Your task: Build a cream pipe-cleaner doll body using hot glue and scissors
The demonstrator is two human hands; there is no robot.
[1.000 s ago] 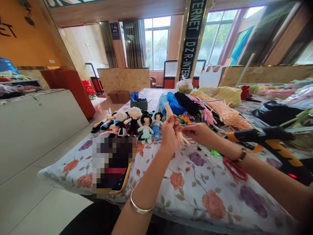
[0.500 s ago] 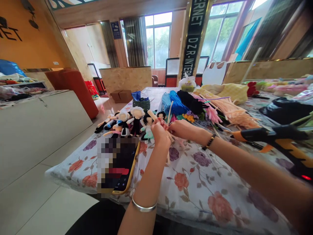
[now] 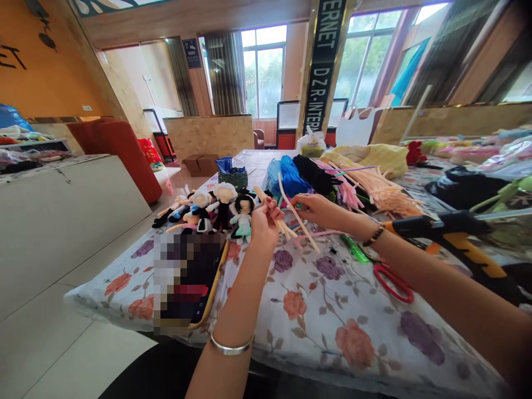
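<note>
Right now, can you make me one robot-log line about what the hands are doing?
left hand: holding pale bundle | right hand: touching single pale strip | nearby: small dolls, phone, glue gun

Left hand (image 3: 266,223) curled, right hand (image 3: 315,209) pinching, 2 forearms (image 3: 241,291) extended.

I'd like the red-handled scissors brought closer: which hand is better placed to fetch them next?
Probably the right hand: the red-handled scissors lie near its wrist. It seems to pinch one pale strip, though. The left hand is farther off and grips a pale bundle.
</note>
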